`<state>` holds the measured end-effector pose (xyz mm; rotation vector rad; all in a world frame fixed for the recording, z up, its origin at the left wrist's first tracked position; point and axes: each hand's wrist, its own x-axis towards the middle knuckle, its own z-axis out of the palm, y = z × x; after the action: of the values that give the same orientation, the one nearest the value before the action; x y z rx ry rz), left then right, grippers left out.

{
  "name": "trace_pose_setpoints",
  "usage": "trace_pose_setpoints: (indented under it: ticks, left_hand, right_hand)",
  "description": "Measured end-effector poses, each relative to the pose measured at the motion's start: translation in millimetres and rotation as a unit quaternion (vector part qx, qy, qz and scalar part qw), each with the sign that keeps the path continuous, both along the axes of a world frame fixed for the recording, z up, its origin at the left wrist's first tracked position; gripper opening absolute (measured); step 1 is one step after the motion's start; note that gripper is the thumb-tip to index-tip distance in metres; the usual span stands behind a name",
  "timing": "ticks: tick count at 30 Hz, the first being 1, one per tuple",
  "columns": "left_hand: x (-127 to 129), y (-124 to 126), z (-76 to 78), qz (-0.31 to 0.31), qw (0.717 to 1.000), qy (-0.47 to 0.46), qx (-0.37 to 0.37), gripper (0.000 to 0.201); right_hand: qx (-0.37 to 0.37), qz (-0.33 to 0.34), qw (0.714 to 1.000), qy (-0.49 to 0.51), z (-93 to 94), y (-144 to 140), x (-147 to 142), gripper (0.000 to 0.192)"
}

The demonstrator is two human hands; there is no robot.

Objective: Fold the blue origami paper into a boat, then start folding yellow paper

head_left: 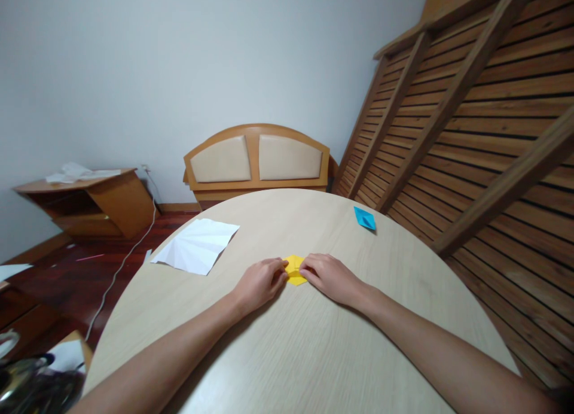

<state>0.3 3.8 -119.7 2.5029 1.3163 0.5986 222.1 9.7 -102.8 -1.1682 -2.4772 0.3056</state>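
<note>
A small piece of folded yellow paper (pixel 296 277) lies on the round table (pixel 287 348), between my two hands. My left hand (pixel 262 284) pinches its left side, with thumb and fingers closed on the edge. On the opposite side my right hand (pixel 330 276) grips the paper in the same way. A raised fold shows across its middle, and the fingertips cover both side ends. Farther back on the right sits a folded blue paper piece (pixel 365 218), apart from both hands.
A creased white sheet (pixel 197 246) lies at the table's left. Beyond the far edge stands a wooden headboard (pixel 255 157) with padded panels. Wooden slats (pixel 448 139) lean along the right. A low cabinet (pixel 112 198) and a white cable (pixel 121 267) are on the left.
</note>
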Motion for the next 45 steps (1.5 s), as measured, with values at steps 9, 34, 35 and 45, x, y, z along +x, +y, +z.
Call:
trace_pose_setpoints:
  ticks: [9,34,35,45]
  left_hand:
    - [2,2,-0.8,0.036,0.998,-0.023,0.034,0.019]
    - [-15,2,12.1,-0.183,0.966,0.154,0.099,0.04]
    - [-16,2,12.6,-0.188,0.963,0.161,0.103,0.041]
    - [-11,-5,17.3,-0.184,0.967,0.143,0.105,0.038]
  right_hand:
    - [0.005,0.0,1.0,0.015,-3.9,0,-1,0.018]
    - [0.032,0.024,0.983,-0.179,22.8,-37,-5,0.034]
    - [0.03,0.018,0.982,-0.186,24.5,-38,-4,0.033]
    - [0.095,-0.072,0.972,-0.202,21.9,-43,-12,0.042]
